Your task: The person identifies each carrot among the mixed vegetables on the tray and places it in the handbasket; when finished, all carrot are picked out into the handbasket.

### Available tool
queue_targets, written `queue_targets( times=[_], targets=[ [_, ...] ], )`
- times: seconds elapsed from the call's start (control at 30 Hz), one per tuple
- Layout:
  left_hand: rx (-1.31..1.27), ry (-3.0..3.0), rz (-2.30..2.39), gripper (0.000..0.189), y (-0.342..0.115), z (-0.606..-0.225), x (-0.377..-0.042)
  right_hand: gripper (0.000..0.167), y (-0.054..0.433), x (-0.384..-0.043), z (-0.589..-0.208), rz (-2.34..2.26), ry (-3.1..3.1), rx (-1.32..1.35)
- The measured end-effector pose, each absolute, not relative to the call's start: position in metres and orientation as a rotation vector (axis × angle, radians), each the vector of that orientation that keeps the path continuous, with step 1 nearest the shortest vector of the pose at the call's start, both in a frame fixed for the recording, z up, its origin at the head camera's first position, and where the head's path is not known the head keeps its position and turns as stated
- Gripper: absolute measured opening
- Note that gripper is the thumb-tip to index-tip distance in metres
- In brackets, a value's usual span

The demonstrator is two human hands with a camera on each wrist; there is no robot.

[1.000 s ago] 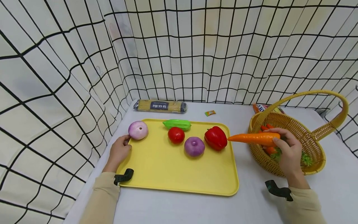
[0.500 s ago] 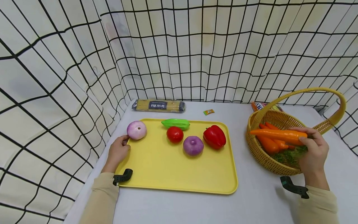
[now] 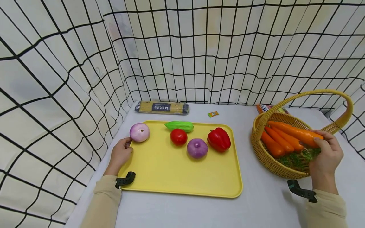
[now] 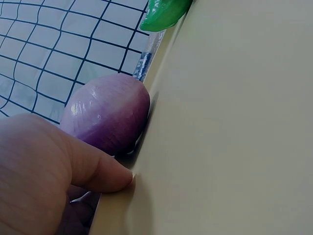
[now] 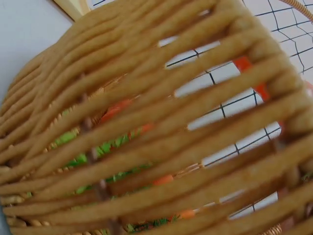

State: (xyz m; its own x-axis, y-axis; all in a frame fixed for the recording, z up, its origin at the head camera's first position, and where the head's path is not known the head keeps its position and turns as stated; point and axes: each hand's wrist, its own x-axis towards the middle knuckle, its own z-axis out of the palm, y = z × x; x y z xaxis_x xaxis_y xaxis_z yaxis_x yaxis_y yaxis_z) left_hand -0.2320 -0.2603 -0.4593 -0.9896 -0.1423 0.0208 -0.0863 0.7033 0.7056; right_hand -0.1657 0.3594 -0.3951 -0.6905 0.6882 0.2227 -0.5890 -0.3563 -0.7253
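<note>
My right hand (image 3: 326, 157) grips the thick end of an orange carrot (image 3: 295, 130), whose thin tip points to the far left inside the wicker basket (image 3: 260, 158). Several other carrots (image 3: 276, 141) with green tops lie in the basket. The right wrist view is filled by the basket's weave (image 5: 146, 117), which hides that hand. At the left, my left hand (image 3: 120, 157) pinches the rim of the yellow tray (image 3: 171, 172), with the thumb (image 4: 105, 171) on the inside. Just beyond it, a pale purple onion (image 3: 139, 132) sits against the tray's left edge.
On the tray are a green vegetable (image 3: 179, 126), a tomato (image 3: 178, 137), a purple round vegetable (image 3: 197, 148) and a red bell pepper (image 3: 219, 139). Behind lie a spaghetti pack (image 3: 162, 107) and a small wrapped sweet (image 3: 213, 114). The basket's tall handle (image 3: 308, 91) arches up.
My right hand has moved right with the carrot, from between tray and basket to over the basket, and the carrot's tip has swung to the far side. The left hand holds still.
</note>
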Motion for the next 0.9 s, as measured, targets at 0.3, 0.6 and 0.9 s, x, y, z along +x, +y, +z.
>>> queue_targets(
  times=[0.3,0.6,0.9],
  targets=[
    [0.192,-2.830,-1.175,0.054,-0.261,-0.459,-0.232,0.028,0.360,-0.163,-0.400,2.160,-1.416,-0.148],
    [0.193,-2.827,-1.174,0.054,-0.261,-0.460,-0.232,0.042,0.364,-0.162,-0.406,1.765,-2.330,-0.158],
    [0.192,-2.833,-1.156,0.053,-0.262,-0.462,-0.234,0.048,0.364,-0.162,-0.407,1.501,-2.606,-0.223]
  ],
)
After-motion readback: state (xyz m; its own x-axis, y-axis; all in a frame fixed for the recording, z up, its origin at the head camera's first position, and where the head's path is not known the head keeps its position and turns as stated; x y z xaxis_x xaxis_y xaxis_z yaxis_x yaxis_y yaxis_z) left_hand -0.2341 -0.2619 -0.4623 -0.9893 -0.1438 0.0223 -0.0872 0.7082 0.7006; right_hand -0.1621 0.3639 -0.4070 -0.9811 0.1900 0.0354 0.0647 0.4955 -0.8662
